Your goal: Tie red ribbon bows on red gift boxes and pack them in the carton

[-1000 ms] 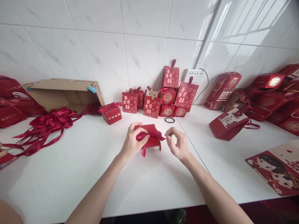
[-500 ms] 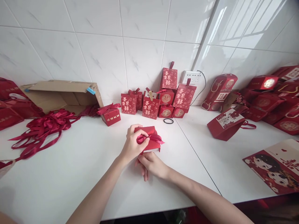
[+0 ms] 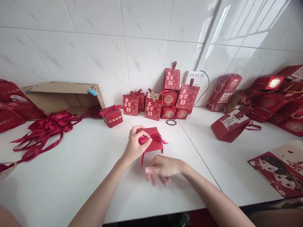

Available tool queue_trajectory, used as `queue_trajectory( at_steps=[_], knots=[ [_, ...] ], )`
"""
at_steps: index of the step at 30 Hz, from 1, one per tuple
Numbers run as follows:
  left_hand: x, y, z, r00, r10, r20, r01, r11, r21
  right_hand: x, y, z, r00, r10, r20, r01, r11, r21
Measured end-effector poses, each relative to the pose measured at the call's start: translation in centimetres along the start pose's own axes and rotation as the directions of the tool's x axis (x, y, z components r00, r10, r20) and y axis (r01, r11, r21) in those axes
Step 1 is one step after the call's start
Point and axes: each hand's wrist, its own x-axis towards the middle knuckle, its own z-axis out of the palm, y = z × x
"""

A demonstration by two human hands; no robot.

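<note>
My left hand [image 3: 137,143] pinches a crimson ribbon bow [image 3: 159,138] between thumb and fingertips. The ribbon lies across the top of a small red gift box [image 3: 149,130] on the table. One ribbon tail hangs loose down the near side of the box, left of my right hand. Just in front of the box, my right hand [image 3: 163,167] is palm down above the tabletop, apart from the ribbon. Its fingers point downward, spread and slightly blurred, with nothing in them.
Red gift boxes [image 3: 153,108] stand against the tiled wall, near a black ring [image 3: 171,122] and a power strip [image 3: 195,77]. At left are a pile of ribbons [image 3: 53,126] and a cardboard box [image 3: 63,86]. A printed bag [image 3: 276,170] lies at right.
My right hand has let go near the front of the box and moved right, its fingers opening. A ribbon tail now hangs visible there. My left hand stays on the bow.
</note>
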Motion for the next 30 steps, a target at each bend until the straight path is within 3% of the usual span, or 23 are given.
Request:
queue_trajectory(
  at_steps=[1, 2, 5, 7, 16, 23, 27, 30],
  knots=[
    [0.0, -0.1, 0.0, 1.0, 0.003, 0.003, -0.003, 1.0, -0.004, -1.1, 0.0, -1.2, 0.999, 0.033, -0.004, -0.034, 0.998, -0.049],
    [0.0, -0.1, 0.0, 1.0, 0.007, 0.009, -0.007, 1.0, -0.007, -2.2, 0.1, -2.4, 0.995, 0.042, -0.092, -0.048, 0.996, -0.072],
    [0.0, -0.2, 0.0, 1.0, 0.011, 0.022, -0.01, 1.0, -0.01, -3.8, 0.5, -5.0, 0.894, 0.02, -0.447, -0.055, 0.996, -0.066],
    [0.0, -0.2, 0.0, 1.0, 0.011, 0.024, -0.01, 1.0, -0.011, -3.7, 0.9, -5.6, 0.859, 0.023, -0.511, -0.041, 0.999, -0.024],
    [0.0, -0.1, -0.1, 0.999, 0.022, 0.03, -0.022, 1.0, 0.001, -2.0, 1.4, -5.0, 0.921, -0.066, -0.384, 0.079, 0.997, 0.02],
    [0.1, 0.0, -0.1, 0.999, 0.005, 0.033, -0.006, 1.0, 0.013, -2.3, 1.4, -5.2, 0.909, -0.012, -0.416, 0.001, 1.0, -0.026],
    [0.1, 0.0, -0.1, 0.999, -0.001, 0.037, 0.0, 1.0, 0.019, -2.1, 1.7, -5.3, 0.936, -0.043, -0.348, 0.035, 0.999, -0.031],
    [0.1, 0.1, -0.1, 0.999, 0.0, 0.038, -0.001, 1.0, 0.025, -2.3, 1.6, -5.3, 0.928, -0.038, -0.371, 0.02, 0.998, -0.051]
  ],
)
